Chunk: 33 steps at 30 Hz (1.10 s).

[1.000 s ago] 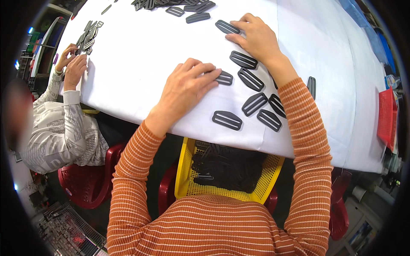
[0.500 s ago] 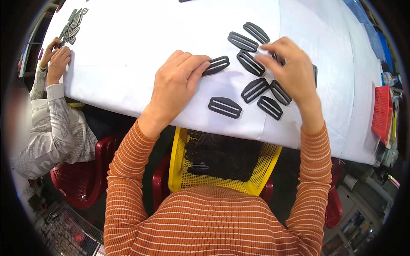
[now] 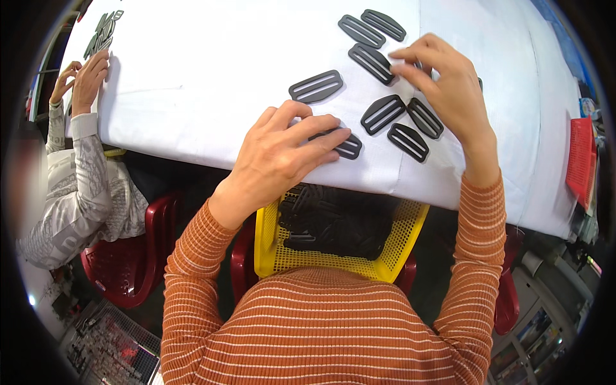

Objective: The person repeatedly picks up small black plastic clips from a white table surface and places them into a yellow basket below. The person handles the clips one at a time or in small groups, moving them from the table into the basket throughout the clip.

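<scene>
1 black, elongated, 2-slot plastic buckle (image 3: 316,86), at the left hand's (image 3: 289,144) fingertips 0.5 s ago, now lies free on the white-covered worktop (image 3: 212,109), leaving that hand over a nearer buckle (image 3: 350,147), its grip unclear. The right hand (image 3: 444,74), thumb and fingertips close, is beside a 3rd buckle (image 3: 371,63); I cannot tell whether it holds anything. The buckles show no readable writing.

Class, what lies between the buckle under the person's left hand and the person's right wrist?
Three black slotted buckles lie there, close together on the white cloth, as the head view shows.
</scene>
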{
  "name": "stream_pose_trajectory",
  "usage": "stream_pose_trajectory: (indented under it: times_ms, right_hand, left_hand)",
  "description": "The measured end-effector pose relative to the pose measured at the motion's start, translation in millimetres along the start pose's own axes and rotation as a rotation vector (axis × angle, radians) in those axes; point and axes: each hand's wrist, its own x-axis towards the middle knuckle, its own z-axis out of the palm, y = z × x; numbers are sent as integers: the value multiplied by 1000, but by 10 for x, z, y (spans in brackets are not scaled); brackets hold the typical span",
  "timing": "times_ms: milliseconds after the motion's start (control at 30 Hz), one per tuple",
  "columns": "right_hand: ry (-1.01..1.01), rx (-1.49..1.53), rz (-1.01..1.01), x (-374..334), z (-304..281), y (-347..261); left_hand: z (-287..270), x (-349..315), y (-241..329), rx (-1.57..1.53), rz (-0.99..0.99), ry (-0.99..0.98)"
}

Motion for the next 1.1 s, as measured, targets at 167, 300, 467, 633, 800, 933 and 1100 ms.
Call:
stream_pose_trajectory:
  times_ms: [167, 300, 467, 633, 800, 933, 1100]
  right_hand:
    - [-95, 32, -229, -311, -24, -107]
    - [13, -212, -410, -352, 42, -148]
    - [253, -261, -277, -285, 340, -230]
    - [141, -16, -31, -137, 262, -284]
    - [280, -67, 186, -265, -260, 270]
    - [199, -235, 130, -555, -451, 467]
    - [239, -167, 69, -459, -322, 364]
  left_hand:
    - [75, -15, 14, -48, -74, 78]
    - [104, 23, 38, -84, -182, 163]
    - [129, 153, -18, 94, -243, 210]
    - [83, 290, -84, 53, -336, 161]
    - [-18, 271, -190, 40, -392, 162]
    - [-64, 361, -154, 28, -360, 196]
    - [71, 666, -29, -2, -207, 171]
